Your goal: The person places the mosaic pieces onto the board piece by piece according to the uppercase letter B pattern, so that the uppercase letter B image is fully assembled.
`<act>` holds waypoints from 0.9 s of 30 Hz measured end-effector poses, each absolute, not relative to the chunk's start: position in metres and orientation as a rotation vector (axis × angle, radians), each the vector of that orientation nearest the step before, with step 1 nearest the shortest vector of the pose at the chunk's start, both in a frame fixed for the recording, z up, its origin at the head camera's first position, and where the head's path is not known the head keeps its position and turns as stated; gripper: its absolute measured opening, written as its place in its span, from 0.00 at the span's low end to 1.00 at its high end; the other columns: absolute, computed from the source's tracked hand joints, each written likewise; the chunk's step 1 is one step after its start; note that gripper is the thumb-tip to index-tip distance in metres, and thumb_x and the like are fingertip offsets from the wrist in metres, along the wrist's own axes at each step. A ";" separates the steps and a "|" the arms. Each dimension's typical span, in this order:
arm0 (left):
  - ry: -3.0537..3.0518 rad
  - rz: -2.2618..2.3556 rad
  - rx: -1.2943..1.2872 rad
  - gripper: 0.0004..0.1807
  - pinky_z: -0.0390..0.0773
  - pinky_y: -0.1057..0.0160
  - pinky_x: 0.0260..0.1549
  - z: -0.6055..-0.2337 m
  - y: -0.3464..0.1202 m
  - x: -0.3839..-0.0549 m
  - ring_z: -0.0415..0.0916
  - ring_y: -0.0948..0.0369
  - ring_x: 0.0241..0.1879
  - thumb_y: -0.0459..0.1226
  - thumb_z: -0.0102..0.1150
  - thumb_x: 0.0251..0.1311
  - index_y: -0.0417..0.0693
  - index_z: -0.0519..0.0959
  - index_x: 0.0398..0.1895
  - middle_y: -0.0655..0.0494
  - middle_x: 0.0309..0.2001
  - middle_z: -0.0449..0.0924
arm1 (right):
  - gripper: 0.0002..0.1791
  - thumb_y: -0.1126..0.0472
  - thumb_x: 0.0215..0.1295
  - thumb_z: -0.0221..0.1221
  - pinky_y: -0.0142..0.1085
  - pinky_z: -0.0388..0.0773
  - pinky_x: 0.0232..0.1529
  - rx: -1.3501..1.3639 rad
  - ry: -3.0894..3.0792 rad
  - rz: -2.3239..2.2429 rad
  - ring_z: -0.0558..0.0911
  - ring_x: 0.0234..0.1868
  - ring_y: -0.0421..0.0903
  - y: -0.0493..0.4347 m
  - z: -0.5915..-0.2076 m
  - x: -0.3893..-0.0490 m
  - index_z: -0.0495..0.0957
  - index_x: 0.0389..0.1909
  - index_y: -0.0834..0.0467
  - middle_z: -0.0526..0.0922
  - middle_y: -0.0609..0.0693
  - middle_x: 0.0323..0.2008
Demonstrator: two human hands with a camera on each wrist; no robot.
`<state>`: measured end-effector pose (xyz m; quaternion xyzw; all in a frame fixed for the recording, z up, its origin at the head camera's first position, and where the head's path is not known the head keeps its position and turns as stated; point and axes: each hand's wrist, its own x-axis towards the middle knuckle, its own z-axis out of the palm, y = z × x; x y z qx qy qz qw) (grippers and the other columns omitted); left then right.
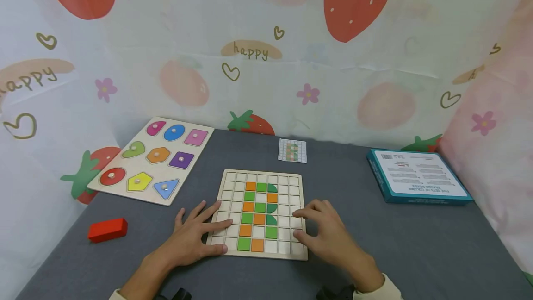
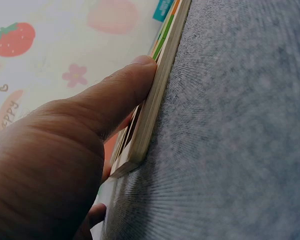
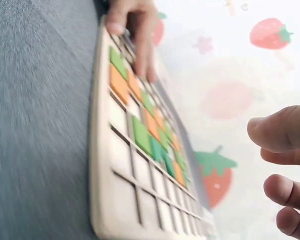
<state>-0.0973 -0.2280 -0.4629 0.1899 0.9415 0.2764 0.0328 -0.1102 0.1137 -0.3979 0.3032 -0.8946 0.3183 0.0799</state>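
Observation:
A wooden grid board (image 1: 287, 257) lies flat on the grey table. Its middle columns hold several orange squares (image 1: 251, 186), several light green squares (image 1: 243, 244) and darker green curved-edge pieces (image 1: 272, 208); the other cells are whitish. My left hand (image 1: 189, 240) rests on the board's left side with fingers spread, and its thumb (image 2: 135, 80) touches the front edge in the left wrist view. At the board's right edge hovers my right hand (image 1: 329, 235), its fingers bent loosely. In the right wrist view a gap separates its thumb (image 3: 277, 132) from the fingers, with nothing seen between them.
Behind the board lies a small pattern card (image 1: 292, 151). A knob puzzle board (image 1: 135, 152) with coloured shapes is at the back left, and a red block (image 1: 108, 230) sits in front of it. A teal box (image 1: 420, 177) lies at the right. Strawberry-print cloth (image 1: 258, 91) hangs behind the table.

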 end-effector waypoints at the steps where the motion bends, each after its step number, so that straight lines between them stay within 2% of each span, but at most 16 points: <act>1: 2.898 0.849 0.585 0.36 0.29 0.28 0.56 -0.463 -0.228 -0.097 0.41 0.39 0.71 0.65 0.62 0.50 0.65 0.76 0.63 0.52 0.74 0.54 | 0.18 0.63 0.51 0.73 0.40 0.69 0.36 0.896 -2.662 0.935 0.67 0.37 0.42 0.119 -0.396 -0.109 0.84 0.45 0.53 0.73 0.38 0.38; 8: 2.902 0.841 0.578 0.36 0.29 0.28 0.56 -0.464 -0.227 -0.097 0.41 0.39 0.71 0.66 0.62 0.50 0.65 0.76 0.63 0.53 0.73 0.54 | 0.22 0.63 0.50 0.74 0.41 0.71 0.37 0.817 -2.647 0.869 0.69 0.39 0.42 0.155 -0.384 -0.100 0.83 0.48 0.49 0.72 0.35 0.40; 20: 2.903 0.848 0.567 0.36 0.29 0.28 0.56 -0.462 -0.227 -0.096 0.41 0.39 0.71 0.64 0.63 0.50 0.64 0.76 0.63 0.52 0.73 0.55 | 0.25 0.62 0.48 0.75 0.43 0.71 0.34 0.794 -2.662 0.792 0.67 0.38 0.39 0.196 -0.389 -0.102 0.83 0.49 0.51 0.73 0.37 0.40; 27: 2.907 0.850 0.573 0.36 0.29 0.28 0.56 -0.461 -0.227 -0.096 0.41 0.39 0.71 0.65 0.62 0.50 0.64 0.77 0.63 0.51 0.73 0.55 | 0.22 0.57 0.50 0.74 0.42 0.71 0.33 0.744 -2.744 0.820 0.70 0.38 0.45 0.212 -0.404 -0.103 0.83 0.47 0.53 0.75 0.42 0.40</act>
